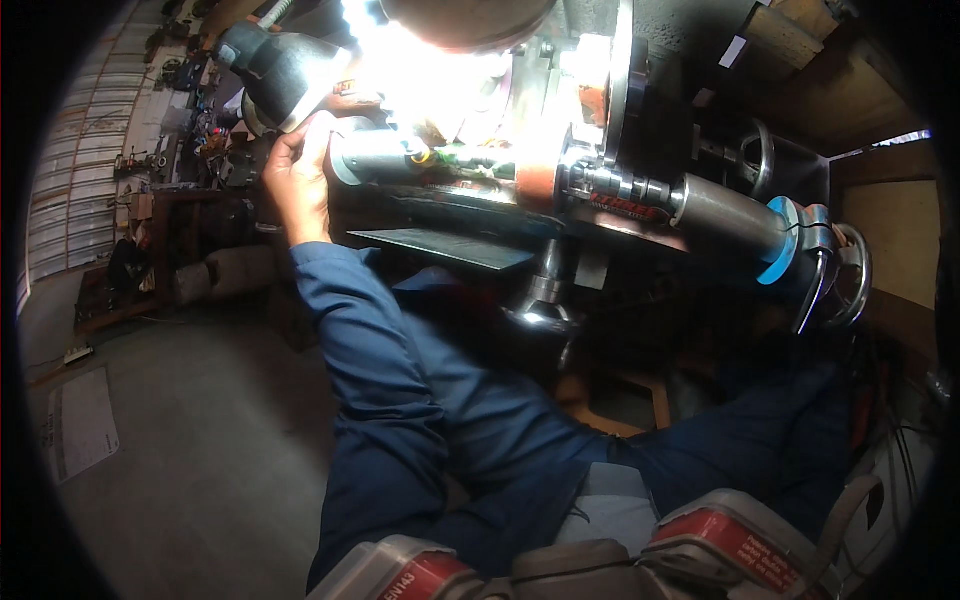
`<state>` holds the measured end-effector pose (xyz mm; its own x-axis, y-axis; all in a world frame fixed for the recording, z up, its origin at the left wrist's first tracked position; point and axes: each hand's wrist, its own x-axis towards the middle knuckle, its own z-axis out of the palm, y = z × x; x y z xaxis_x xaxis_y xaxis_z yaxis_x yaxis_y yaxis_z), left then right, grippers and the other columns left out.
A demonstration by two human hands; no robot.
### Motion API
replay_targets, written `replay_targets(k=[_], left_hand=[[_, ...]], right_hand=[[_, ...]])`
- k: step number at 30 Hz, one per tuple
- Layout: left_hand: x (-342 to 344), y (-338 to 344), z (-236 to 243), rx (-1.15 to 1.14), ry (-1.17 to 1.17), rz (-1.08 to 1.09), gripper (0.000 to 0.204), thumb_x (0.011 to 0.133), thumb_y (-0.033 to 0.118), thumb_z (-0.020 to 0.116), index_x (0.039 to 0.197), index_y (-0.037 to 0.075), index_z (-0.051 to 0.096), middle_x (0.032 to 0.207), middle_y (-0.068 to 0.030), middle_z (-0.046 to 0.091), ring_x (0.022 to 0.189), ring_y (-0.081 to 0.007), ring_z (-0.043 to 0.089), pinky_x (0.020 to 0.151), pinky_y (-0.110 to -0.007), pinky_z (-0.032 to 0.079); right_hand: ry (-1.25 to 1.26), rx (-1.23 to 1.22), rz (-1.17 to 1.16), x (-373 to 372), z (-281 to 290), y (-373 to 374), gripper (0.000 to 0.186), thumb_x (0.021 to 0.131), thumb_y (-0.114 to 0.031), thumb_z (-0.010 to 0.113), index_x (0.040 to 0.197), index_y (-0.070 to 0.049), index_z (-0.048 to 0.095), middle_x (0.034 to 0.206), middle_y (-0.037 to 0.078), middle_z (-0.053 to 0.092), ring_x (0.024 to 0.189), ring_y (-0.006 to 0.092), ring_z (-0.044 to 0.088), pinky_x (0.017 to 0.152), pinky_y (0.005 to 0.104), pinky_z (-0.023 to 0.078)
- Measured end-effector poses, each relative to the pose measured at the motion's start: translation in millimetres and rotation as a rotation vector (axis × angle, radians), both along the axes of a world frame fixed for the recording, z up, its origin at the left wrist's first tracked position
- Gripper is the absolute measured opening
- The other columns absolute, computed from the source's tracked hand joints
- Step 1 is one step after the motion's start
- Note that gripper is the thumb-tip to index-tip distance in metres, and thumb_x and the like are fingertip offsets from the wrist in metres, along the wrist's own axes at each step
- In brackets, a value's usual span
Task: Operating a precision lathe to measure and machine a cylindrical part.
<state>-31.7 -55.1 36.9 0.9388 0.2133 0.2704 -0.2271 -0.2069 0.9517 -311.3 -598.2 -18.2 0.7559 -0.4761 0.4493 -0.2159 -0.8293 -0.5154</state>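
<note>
My left hand is raised at the left end of the machine, fingers curled and thumb up against the rim of a black lamp or the grey cylinder beside it; exactly what it grips is unclear. Bright glare washes out the middle of the machine. A steel shaft runs right to a larger steel cylinder with a blue ring and a handwheel. Below hangs a flat dark plate. My right hand is not visible.
Cluttered shelves and tools line the left wall beside corrugated sheeting. Grey floor shows at lower left. A wooden board stands at right, with hanging cables. My legs are under the machine, and red-and-grey gear sits at the bottom edge.
</note>
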Motion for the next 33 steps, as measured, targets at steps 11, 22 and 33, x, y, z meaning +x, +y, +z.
replay_targets(k=[11, 22, 33], left_hand=[[3.3, 0.0, -4.3, 0.018, -0.070, -0.004, 0.012, 0.082, 0.004, 0.070, 0.091, -0.001, 0.067, 0.089, -0.0073, 0.068, 0.082, -0.0120, 0.063, 0.077, -0.024, 0.050], [-6.4, 3.5, 5.0, 0.102, -0.090, 0.053, 0.018, 0.077, 0.008, 0.076, 0.088, -0.003, 0.068, 0.086, -0.0057, 0.068, 0.077, -0.0091, 0.060, 0.072, -0.023, 0.048], [-0.7, -3.7, 3.2, 0.117, -0.058, 0.019, 0.014, 0.080, 0.007, 0.073, 0.091, 0.000, 0.068, 0.093, -0.0067, 0.068, 0.084, -0.0106, 0.061, 0.079, -0.025, 0.047]], right_hand=[[0.107, 0.210, 0.041, -81.7, -61.9, -74.2, 0.025, 0.084, -0.025, 0.054, 0.075, -0.002, 0.058, 0.065, 0.001, 0.051, 0.061, 0.0111, 0.046, 0.053, 0.0278, 0.033], [0.516, 0.677, 0.068, 32.1, 136.3, 53.2, 0.019, 0.084, -0.014, 0.049, 0.084, 0.001, 0.060, 0.073, 0.012, 0.059, 0.068, 0.0249, 0.053, 0.066, 0.0321, 0.041], [-0.518, -0.105, -0.244, -25.3, 5.2, 98.8, 0.048, 0.093, -0.020, 0.045, 0.130, 0.009, 0.035, 0.122, 0.026, 0.047, 0.112, 0.0370, 0.049, 0.096, 0.0424, 0.039]])
